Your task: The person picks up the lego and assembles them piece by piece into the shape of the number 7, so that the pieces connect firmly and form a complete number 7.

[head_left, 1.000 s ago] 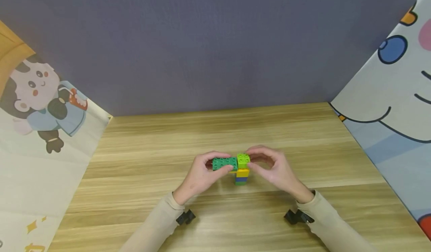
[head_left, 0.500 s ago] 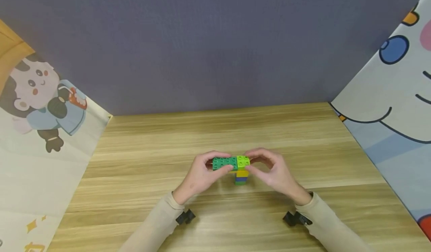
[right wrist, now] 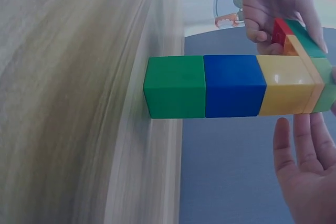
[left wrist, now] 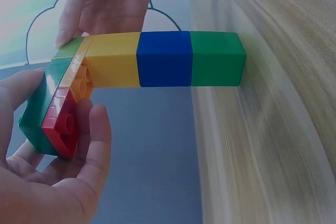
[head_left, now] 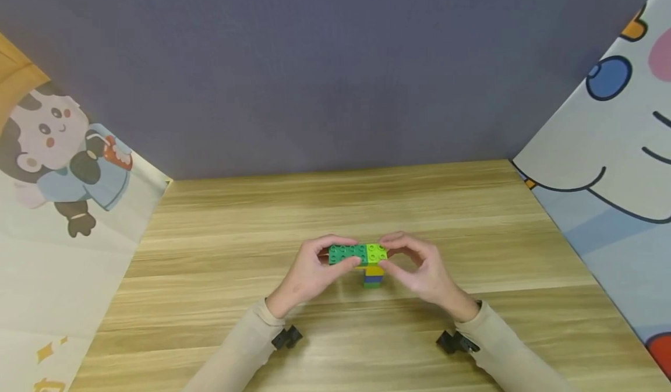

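Note:
A narrow tower stands upright on the table, with a green brick (left wrist: 218,59) at the bottom, a blue brick (left wrist: 165,59) above it and a yellow brick (right wrist: 287,85) higher up. A thin orange plate (right wrist: 303,59) caps the yellow one and sticks out leftward, beside a small red brick (left wrist: 60,121). Side by side on top lie a long dark green brick (head_left: 346,254) and a square lime green brick (head_left: 376,253). My left hand (head_left: 309,268) holds the dark green brick between thumb and fingers. With thumb and index finger, my right hand (head_left: 428,268) pinches the lime brick's right end.
The wood-grain table (head_left: 236,217) runs back to a dark grey-blue panel (head_left: 335,77). Cartoon-printed side walls stand at the left (head_left: 52,264) and right (head_left: 603,205).
My right hand has moved slightly left and down. The lime brick, earlier a little higher, now sits level against the dark green one. My left hand keeps its grip.

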The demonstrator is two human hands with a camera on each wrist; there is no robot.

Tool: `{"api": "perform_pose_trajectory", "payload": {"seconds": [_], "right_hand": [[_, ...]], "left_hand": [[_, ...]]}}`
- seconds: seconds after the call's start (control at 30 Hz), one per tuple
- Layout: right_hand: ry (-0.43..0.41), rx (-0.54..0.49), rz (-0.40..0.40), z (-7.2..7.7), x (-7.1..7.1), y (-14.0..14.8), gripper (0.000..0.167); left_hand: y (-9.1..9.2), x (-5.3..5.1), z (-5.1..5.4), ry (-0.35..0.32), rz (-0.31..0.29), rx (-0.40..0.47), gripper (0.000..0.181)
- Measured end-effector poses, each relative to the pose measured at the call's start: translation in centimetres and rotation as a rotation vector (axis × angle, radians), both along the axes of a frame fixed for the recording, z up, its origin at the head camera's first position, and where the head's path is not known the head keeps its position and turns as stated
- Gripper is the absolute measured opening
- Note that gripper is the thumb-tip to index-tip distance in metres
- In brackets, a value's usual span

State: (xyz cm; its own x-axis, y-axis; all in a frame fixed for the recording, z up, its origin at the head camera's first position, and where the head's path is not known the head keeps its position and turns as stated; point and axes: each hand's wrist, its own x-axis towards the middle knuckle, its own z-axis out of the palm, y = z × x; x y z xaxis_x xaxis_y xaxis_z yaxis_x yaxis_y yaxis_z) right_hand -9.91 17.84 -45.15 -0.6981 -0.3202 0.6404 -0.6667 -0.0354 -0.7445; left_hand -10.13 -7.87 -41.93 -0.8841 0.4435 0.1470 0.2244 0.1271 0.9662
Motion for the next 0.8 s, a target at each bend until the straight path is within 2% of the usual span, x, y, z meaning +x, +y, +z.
{"api": "perform_pose_trajectory", "payload": {"seconds": [0.4,0.7,0.8], "right_hand": [[-0.028,0.027,-0.029,0.05,0.01,0.0,0.039],[-0.098,0.081,-0.066,0.32,0.4,0.14,0.04],[-0.084,0.082,-0.065,0.21,0.4,0.1,0.04]], "left_hand": [[0.05,0.11,-0.09,0.053,0.034,-0.036,0.03],[0.05,0.46,-0.09,0.228,0.072,-0.183,0.031],[-0.19,0.62,-0.14,0.309,0.082,-0.209,0.033]]}}
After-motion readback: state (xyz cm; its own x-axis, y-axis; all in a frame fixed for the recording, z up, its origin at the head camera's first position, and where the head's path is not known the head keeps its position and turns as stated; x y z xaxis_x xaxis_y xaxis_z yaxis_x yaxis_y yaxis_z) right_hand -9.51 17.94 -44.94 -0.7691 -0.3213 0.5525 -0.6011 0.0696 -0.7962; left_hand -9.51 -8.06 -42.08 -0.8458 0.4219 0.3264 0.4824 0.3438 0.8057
